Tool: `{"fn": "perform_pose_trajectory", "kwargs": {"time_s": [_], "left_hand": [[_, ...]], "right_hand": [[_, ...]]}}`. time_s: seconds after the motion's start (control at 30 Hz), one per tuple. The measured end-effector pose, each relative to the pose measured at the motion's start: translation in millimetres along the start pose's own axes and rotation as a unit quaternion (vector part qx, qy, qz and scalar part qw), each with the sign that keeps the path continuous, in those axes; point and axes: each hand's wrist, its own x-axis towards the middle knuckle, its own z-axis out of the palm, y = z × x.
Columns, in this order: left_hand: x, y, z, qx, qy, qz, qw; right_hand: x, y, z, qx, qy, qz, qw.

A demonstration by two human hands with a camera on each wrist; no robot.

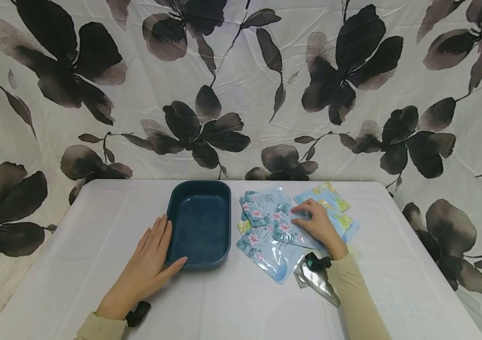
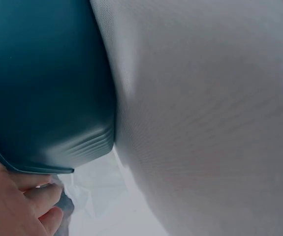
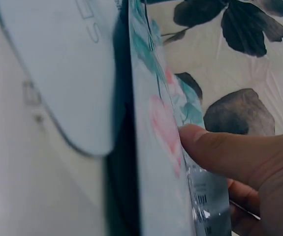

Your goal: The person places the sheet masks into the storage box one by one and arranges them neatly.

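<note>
A dark teal rectangular baking dish stands on the table. My left hand lies along its left side, fingers straight, thumb at the near corner of the rim. The left wrist view shows the dish's outer wall close up, with fingertips beyond the rim. To the right is a loose pile of pale blue packets with pink flowers, like sheet mask packets. My right hand pinches the top flowered sheet mask packet; in the right wrist view the thumb presses its printed face.
Beneath the pile's near edge lies a silver packet. Blue packets with yellow print lie at the back right of the pile. A white cloth covers the table; a flower-patterned curtain hangs behind it.
</note>
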Motion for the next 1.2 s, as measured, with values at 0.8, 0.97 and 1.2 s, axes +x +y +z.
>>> {"fn": "perform_pose_trajectory", "kwargs": {"time_s": [0.8,0.97,1.2], "left_hand": [[0.2,-1.3,0.8,-0.011,-0.003,0.000,0.9999],[0.3,0.1,1.0,-0.014,-0.007,-0.002,0.9999],[0.7,0.1,0.4,-0.011,-0.005,-0.001,0.9999]], "right_hand": [[0.5,-16,-18,0.108,-0.121,0.057,0.9852],[-0.8,-16,-20,0.174,-0.146,0.066,0.9716],[1.2,-17,-19,0.206,-0.156,0.076,0.9632]]}}
